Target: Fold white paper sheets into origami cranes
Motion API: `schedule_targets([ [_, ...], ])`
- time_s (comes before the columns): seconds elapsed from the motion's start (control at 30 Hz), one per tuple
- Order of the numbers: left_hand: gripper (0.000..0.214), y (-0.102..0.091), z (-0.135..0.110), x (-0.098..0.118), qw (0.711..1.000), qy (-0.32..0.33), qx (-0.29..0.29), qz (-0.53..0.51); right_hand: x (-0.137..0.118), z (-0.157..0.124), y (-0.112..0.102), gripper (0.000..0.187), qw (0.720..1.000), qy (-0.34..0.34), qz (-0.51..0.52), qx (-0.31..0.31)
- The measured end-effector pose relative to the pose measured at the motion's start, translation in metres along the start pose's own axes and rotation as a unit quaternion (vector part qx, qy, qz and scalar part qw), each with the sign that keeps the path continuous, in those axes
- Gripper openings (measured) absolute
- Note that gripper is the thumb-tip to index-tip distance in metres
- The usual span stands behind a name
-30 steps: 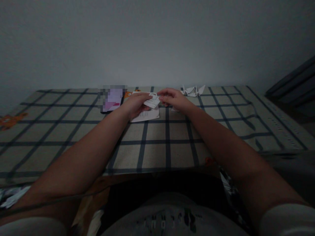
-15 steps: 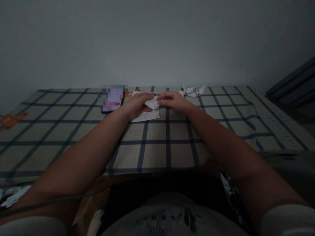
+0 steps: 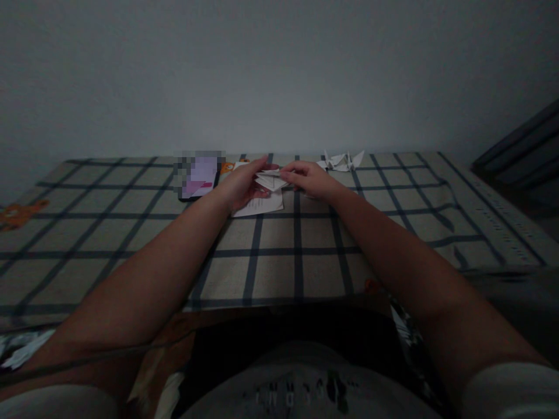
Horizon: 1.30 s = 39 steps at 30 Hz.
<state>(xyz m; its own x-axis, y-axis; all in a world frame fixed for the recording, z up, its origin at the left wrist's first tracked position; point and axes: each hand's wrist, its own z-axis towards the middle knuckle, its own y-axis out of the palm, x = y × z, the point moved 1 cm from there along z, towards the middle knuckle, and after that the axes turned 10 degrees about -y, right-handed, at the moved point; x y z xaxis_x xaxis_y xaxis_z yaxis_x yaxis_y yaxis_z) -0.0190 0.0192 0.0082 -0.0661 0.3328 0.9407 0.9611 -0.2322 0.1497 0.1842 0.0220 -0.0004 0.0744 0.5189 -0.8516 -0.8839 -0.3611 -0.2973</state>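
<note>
A small piece of folded white paper (image 3: 272, 180), diamond-like in outline with a crease down its middle, is between my two hands above a printed sheet. My left hand (image 3: 244, 185) cradles its left side, thumb raised and fingers beneath. At the right corner, the thumb and fingers of my right hand (image 3: 309, 178) pinch the paper. Beneath lies the printed white sheet (image 3: 266, 203), partly covered by my left hand.
Folded paper cranes (image 3: 343, 161) stand at the back, right of my hands. A phone (image 3: 201, 177) with a lit, partly pixelated screen lies to the left. A checked cloth (image 3: 279, 273) covers the table, and a plain wall (image 3: 279, 75) rises behind it.
My left thumb has lifted off the folded paper. More of its upper face shows now, spread wider and flatter. My right hand stays at its right corner.
</note>
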Motion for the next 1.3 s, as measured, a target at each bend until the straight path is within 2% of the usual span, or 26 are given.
schedule_targets([
  [0.13,0.052,-0.001,-0.001,-0.001,1.000,0.017,-0.001,0.014,0.002,0.001,-0.002,0.048,0.999,-0.004,-0.054,0.007],
  [0.33,0.048,0.002,-0.007,-0.002,0.999,0.036,-0.021,0.018,0.004,0.004,-0.009,0.057,0.983,-0.059,-0.169,0.037],
  [0.43,0.059,0.003,-0.006,-0.004,0.999,0.035,-0.007,0.021,0.001,0.004,-0.011,0.052,0.962,-0.113,-0.245,0.032],
  [0.57,0.064,0.007,-0.002,-0.008,0.999,0.037,0.011,0.007,-0.005,0.002,-0.010,0.037,0.937,-0.165,-0.307,0.013],
  [0.63,0.062,0.008,-0.001,-0.010,0.999,0.046,0.021,-0.007,-0.008,0.001,-0.009,0.033,0.931,-0.182,-0.316,0.018],
  [0.77,0.043,0.010,-0.001,-0.013,0.996,0.076,0.041,-0.015,-0.013,0.000,-0.006,0.027,0.928,-0.186,-0.324,0.011],
  [1.0,0.030,0.017,-0.011,-0.010,0.995,0.071,0.063,0.028,-0.016,0.001,0.000,0.019,0.931,-0.163,-0.327,-0.007],
  [1.13,0.030,0.017,-0.011,-0.009,0.991,0.071,0.098,0.063,-0.012,0.001,-0.001,0.018,0.932,-0.158,-0.327,-0.001],
  [1.3,0.039,0.013,-0.005,-0.013,0.992,0.093,0.068,0.056,-0.013,0.000,0.001,0.018,0.925,-0.184,-0.332,0.014],
])
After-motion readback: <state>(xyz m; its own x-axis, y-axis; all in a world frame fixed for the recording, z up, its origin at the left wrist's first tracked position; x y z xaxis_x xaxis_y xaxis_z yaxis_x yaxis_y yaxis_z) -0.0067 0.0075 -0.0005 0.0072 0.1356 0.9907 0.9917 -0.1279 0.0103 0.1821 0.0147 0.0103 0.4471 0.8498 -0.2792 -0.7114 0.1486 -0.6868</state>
